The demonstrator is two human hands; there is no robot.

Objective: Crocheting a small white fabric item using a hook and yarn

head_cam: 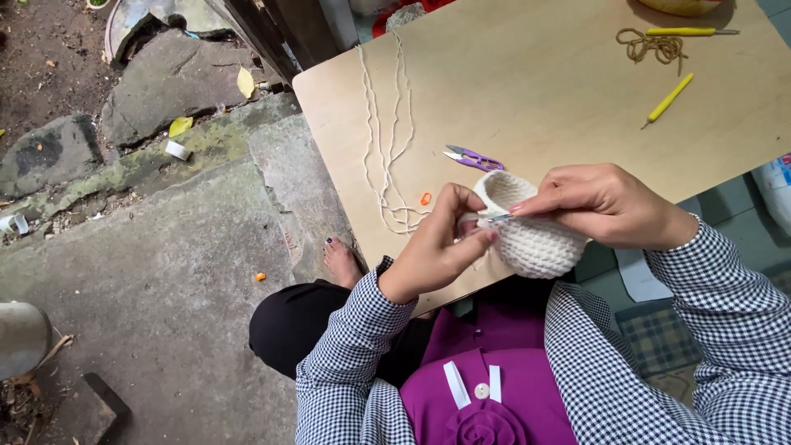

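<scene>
your left hand point(432, 247) pinches the rim of the cream crochet bowl point(531, 235); right hand point(597, 202) fingers close on a metal hook point(497, 217) at that rim. walls look mostly built, yarn point(387, 156) uncut, purple snips point(474, 158) just beyond your fingertips.

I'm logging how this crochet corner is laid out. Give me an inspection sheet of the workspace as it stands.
Surface: pale wooden table, low, outdoors.
Job's things: cream crocheted bowl held at the table edge; hook at its rim; cream yarn trailing across the table.
Clutter: purple snips, orange marker, two yellow hooks, tan yarn scrap.
Grippers: left hand pinches the rim; right hand holds the hook.
Cables: nothing seen.
Surroundings: cracked stone paving, fallen leaves.
</scene>
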